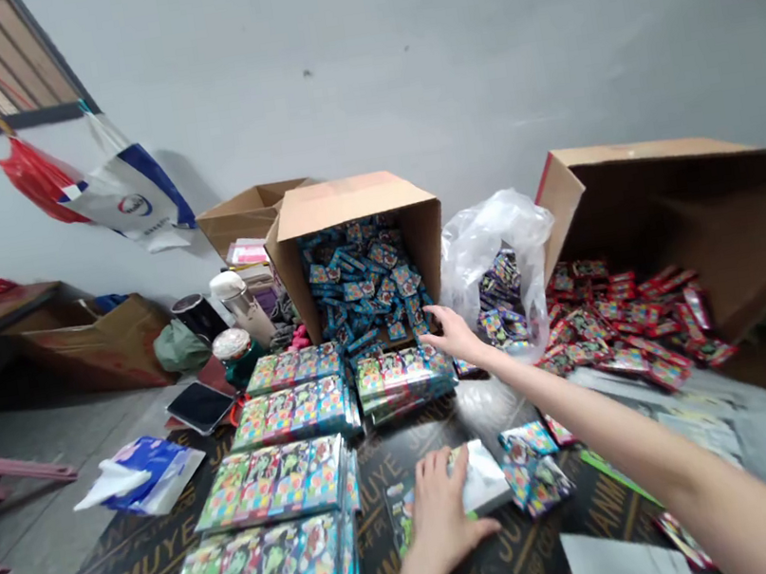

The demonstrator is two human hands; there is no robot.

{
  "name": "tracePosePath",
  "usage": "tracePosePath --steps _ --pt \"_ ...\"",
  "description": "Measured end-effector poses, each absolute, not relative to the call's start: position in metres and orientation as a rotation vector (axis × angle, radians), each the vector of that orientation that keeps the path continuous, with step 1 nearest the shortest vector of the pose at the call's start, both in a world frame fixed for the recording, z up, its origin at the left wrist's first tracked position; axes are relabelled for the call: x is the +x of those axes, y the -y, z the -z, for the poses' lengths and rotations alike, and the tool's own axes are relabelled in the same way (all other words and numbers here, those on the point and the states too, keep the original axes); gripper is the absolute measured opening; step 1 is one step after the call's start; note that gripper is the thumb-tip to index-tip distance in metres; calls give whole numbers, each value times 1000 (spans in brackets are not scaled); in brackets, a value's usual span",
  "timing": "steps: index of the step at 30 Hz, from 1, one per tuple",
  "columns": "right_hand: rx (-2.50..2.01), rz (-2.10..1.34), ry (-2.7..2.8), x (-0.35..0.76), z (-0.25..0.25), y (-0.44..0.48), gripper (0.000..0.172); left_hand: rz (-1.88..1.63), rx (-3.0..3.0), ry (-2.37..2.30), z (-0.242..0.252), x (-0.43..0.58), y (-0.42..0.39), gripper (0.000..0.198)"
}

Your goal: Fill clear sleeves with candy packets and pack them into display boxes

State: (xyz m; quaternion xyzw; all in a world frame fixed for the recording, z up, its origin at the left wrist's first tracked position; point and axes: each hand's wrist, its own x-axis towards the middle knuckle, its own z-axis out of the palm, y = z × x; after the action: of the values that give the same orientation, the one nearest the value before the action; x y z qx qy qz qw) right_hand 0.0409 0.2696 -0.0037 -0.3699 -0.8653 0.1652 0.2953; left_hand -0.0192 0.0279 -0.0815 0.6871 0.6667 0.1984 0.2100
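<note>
Head cam rolling
Facing forward and down, close over the left hand (447,522) and right hand (454,336)

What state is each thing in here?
left hand: palm down on a white-backed packet
right hand: outstretched, fingertips at a packet stack
tilted box: open, full of blue packets
box on its side: open, red packets spilled out
plastic bag: open, packets inside
</note>
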Motion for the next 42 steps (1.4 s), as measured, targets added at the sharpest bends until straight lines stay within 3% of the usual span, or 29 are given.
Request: tracePosePath --steps 5,8,11,16,19,27,30,34,36,40,42 --pt "-1230 -322 2239 -34 0 -329 90 -523 1846 -1823 83 -35 -28 98" --pt "-1357 -269 2248 -59 0 -348 101 -523 1827 -1790 78 -41 -28 93" --pt "-1422 -237 2305 -71 0 -362 101 -530 1834 -1793 79 -41 -28 92" --pt "-1433 -216 2393 -70 -9 -366 80 -529 1865 -1839 90 -36 -30 94" --pt "-1341 -162 2439 -58 -22 -353 76 -514 1905 -1827 91 -35 -30 93" --pt "-1133 -133 2386 56 -27 -282 71 -469 1976 -1824 84 -37 -31 90" --pt "-1160 -199 2382 103 -5 -256 75 -472 1993 -1828 84 -36 -30 89" --pt "-1171 -317 2555 137 17 -244 105 -480 2005 -1845 85 -36 -30 88" --pt "-1195 -276 2618 141 21 -251 96 -479 2009 -1846 84 -36 -30 87" --pt "-1211 -219 2689 133 26 -277 46 -468 2001 -1846 81 -36 -31 88" --pt "-1187 -250 2752 123 33 -285 40 -463 1991 -1849 81 -36 -31 88"
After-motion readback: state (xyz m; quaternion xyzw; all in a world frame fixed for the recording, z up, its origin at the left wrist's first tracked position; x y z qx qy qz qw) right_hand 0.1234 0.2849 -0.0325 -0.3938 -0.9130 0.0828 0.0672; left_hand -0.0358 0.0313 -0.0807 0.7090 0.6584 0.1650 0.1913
